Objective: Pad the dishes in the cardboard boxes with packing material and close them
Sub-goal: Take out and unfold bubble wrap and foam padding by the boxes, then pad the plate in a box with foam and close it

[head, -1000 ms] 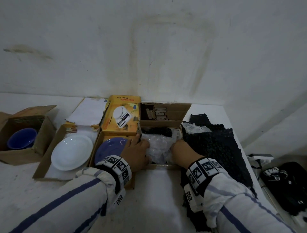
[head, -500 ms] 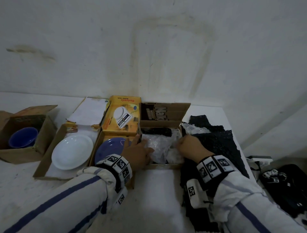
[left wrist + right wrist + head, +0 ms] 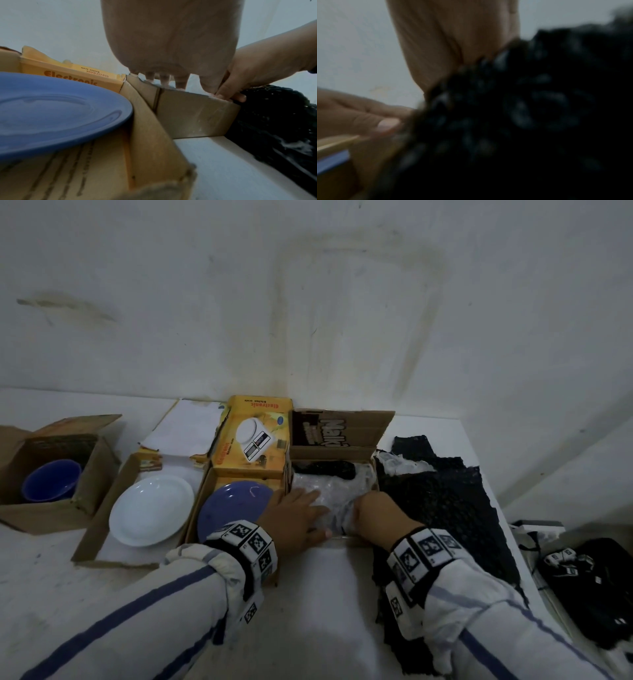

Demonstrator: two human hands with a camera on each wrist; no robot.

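Open brown cardboard box holding clear crinkled plastic wrap: left hand lies flat-fingered on the wrap; right hand reaches over the near right corner, its grip unclear. Left of this box sits the blue round plate; right, black bubble wrap on the white worktop.

Black gear on floor, rt of table.

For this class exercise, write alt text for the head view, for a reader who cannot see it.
Both hands work clear bubble wrap inside an open cardboard box: the left hand lies flat on it, the right hand at its near right edge. Left of it, open boxes hold a blue plate, a white plate and a blue bowl; black bubble wrap lies to the right.
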